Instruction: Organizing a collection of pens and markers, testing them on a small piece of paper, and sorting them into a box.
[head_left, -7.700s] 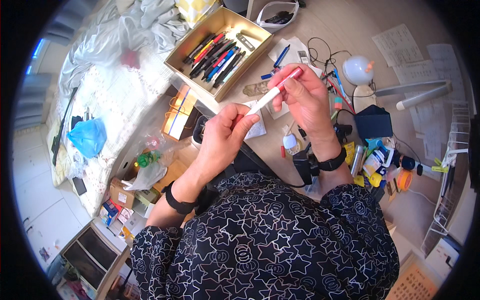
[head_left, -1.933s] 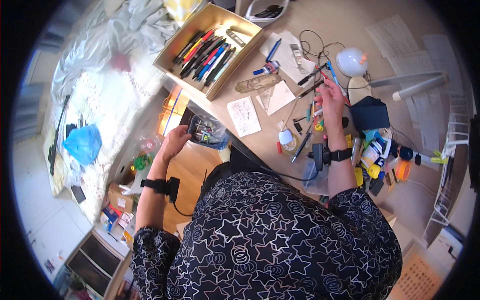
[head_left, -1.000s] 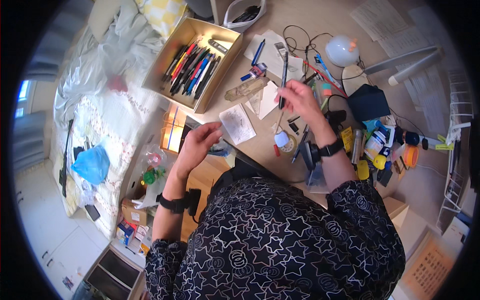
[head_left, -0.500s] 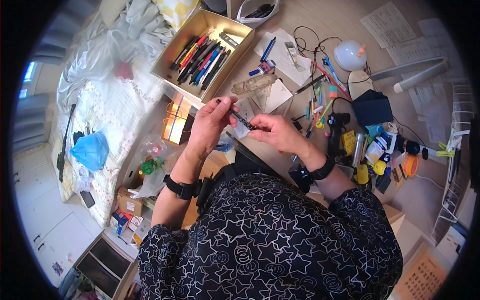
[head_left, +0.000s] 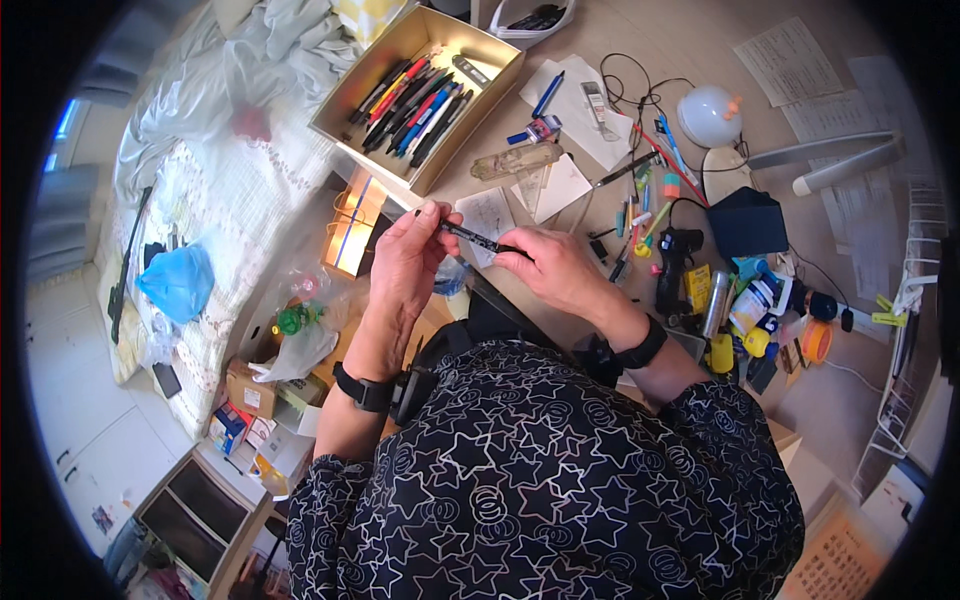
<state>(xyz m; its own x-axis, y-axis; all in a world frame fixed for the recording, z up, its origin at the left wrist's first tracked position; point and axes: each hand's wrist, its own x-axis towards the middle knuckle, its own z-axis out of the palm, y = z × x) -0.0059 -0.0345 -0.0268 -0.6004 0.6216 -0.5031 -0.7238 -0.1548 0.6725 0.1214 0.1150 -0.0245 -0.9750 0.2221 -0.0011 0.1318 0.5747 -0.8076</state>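
Between my hands, over the near edge of the cluttered desk, I hold a slim black pen (head_left: 470, 236) with pale marks along its barrel. The fingers of my left hand (head_left: 408, 250) pinch one end of it. My right hand (head_left: 555, 267) is closed round the other end, which its fingers partly hide. Just beyond the pen lies a sheet of white paper (head_left: 487, 212) on the desk. Up and to the left stands an open cardboard box (head_left: 430, 178) holding several pens and markers (head_left: 415, 110).
Loose pens, papers and a long patterned case (head_left: 515, 160) lie on the desk (head_left: 540, 85). To the right are a white lamp (head_left: 710, 115), a dark blue box (head_left: 748, 222), bottles and an orange tape roll (head_left: 818, 338). A bed (head_left: 270, 200) with a blue bag (head_left: 176, 283) is at left.
My right hand has turned and closed further over its end of the pen. My left hand has shifted slightly down and left. The whole view has tilted a little.
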